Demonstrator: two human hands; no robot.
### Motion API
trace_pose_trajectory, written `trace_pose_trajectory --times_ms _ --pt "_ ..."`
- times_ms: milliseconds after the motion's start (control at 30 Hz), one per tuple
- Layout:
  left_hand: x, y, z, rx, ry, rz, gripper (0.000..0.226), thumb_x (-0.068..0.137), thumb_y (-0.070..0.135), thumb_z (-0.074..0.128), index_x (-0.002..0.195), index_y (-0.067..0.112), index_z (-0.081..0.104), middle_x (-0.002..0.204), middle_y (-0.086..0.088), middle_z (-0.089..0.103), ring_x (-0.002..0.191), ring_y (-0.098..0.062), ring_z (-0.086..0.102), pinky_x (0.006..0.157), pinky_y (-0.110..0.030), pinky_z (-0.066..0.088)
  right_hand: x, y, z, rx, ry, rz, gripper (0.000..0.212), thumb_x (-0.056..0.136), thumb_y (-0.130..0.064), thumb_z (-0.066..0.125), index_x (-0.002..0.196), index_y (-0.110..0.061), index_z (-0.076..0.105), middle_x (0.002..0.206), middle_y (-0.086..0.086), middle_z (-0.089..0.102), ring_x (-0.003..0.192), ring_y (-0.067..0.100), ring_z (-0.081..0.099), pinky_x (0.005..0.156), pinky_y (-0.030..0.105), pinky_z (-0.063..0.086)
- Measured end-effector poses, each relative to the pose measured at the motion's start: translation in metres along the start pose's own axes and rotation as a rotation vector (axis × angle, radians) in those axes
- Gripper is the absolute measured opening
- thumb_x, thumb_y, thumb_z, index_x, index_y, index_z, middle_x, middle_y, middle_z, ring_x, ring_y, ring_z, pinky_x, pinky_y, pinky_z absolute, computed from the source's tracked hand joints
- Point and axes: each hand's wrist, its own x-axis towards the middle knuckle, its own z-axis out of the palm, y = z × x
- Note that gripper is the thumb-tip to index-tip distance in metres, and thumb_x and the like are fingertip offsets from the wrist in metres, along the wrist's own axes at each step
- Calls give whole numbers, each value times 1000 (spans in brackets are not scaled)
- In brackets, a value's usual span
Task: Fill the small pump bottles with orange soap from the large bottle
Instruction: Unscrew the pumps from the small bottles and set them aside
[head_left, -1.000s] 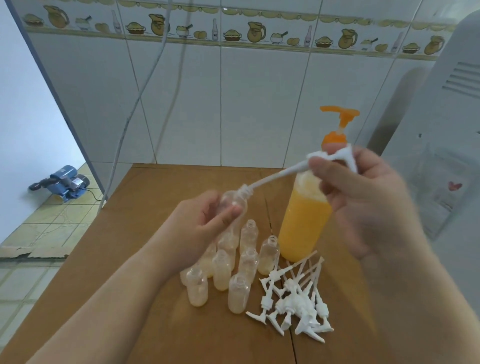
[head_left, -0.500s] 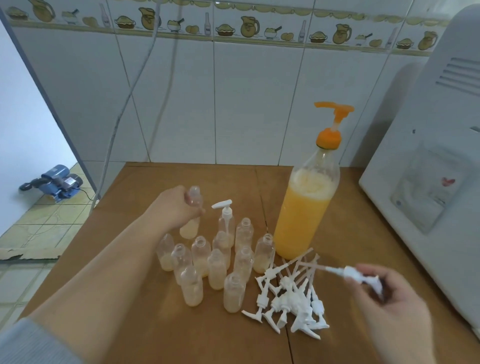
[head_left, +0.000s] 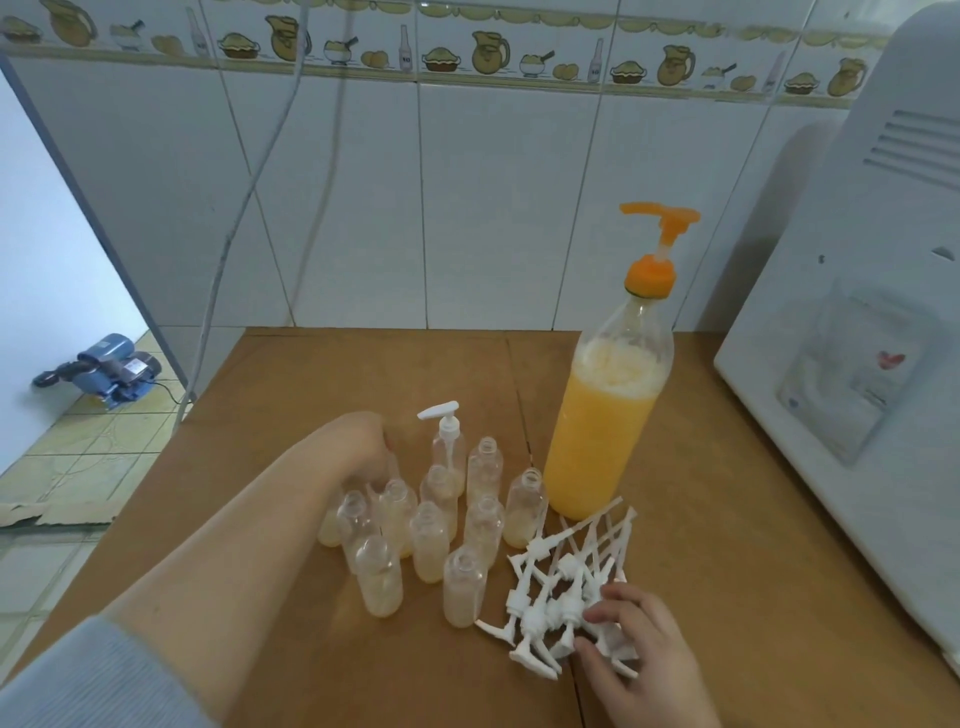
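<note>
1. Head view, risks: the left hand (head_left: 363, 447) reaches down among the cluster of small clear plastic bottles (head_left: 431, 530), all uncapped but 1, each with a little pale liquid at the bottom. Its fingers are hidden behind the wrist, so whether it holds a bottle cannot be told. The bottles stand close together; the forearm crossing them could tip 1 and spill it.
2. The right hand (head_left: 631, 644) rests with loosely curled fingers on the heap of loose white plastic pump tops (head_left: 556, 597). Their long tubes are crossed, so lifting 1 may drag others off the brown worktop (head_left: 727, 519).
3. Surroundings: the tall clear bottle of orange soap with an orange pump (head_left: 605, 415) stands just right of the cluster, near the heap. A white appliance (head_left: 857, 364) crowds the right side; 1 small bottle with a white pump fitted (head_left: 448, 447) stands at the back.
</note>
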Motion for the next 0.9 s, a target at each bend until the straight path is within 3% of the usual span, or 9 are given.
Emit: trace_pose_trajectory --times_ms 67,200,333,400,500,600,700,800,900 --pt "4 -4 -5 -112 -15 44 48 80 16 70 126 21 55 121 0 59 105 -19 59 87 -31 51 1 -2 -2 5 -12 -16 29 65 -58 62 92 -60 52 117 -29 48 110 -12 44 80 -2 35" --pt "15 -5 -10 -284 -6 134 44 76 35 75 116 28 58 115 8 59 107 -15 56 98 -35 45 1 -4 -3 27 0 -26 44 65 -86 45 97 -57 53 120 -32 45 114 -13 42 83 0 35" --pt "31 2 -8 -185 -81 174 55 74 39 76 123 26 54 122 8 59 112 -15 54 101 -36 42 1 -7 -5 25 7 -31 43 68 -86 40 96 -56 53 120 -32 46 113 -11 43 87 -3 29" --pt "38 6 -6 -123 -107 197 46 77 35 72 119 23 57 120 4 62 106 -15 58 96 -34 46 1 -8 -7 30 15 -28 40 69 -83 45 95 -54 54 117 -32 47 111 -8 45 86 1 33" --pt "44 15 -3 -97 -125 201 32 78 31 67 107 17 64 108 -2 68 98 -18 63 88 -33 50 1 -8 -10 30 25 -21 30 69 -68 57 96 -56 53 119 -32 47 110 -5 47 83 8 40" --pt "50 17 1 -154 -126 191 23 78 28 67 98 17 66 90 0 66 83 -17 62 77 -28 49 1 -8 -14 28 56 -25 28 72 -65 56 97 -52 53 118 -28 49 110 -7 46 84 2 36" --pt "54 16 3 -247 -161 201 36 75 31 72 108 21 65 102 1 67 90 -14 65 88 -31 52 0 -11 -17 49 63 -14 26 73 -63 57 96 -50 54 117 -25 51 108 -3 49 81 1 37" --pt "60 11 4 -290 -178 219 50 59 42 79 106 28 67 107 4 68 95 -13 67 93 -37 52 0 -13 -21 41 67 -20 22 74 -55 57 96 -49 53 116 -24 52 106 -3 51 80 0 37" --pt "58 3 4 -424 -136 252 51 55 44 81 103 33 68 106 10 67 99 -12 65 95 -37 51 1 -18 -25 55 73 -21 29 76 -71 51 96 -51 54 114 -24 53 107 -2 51 81 3 38"
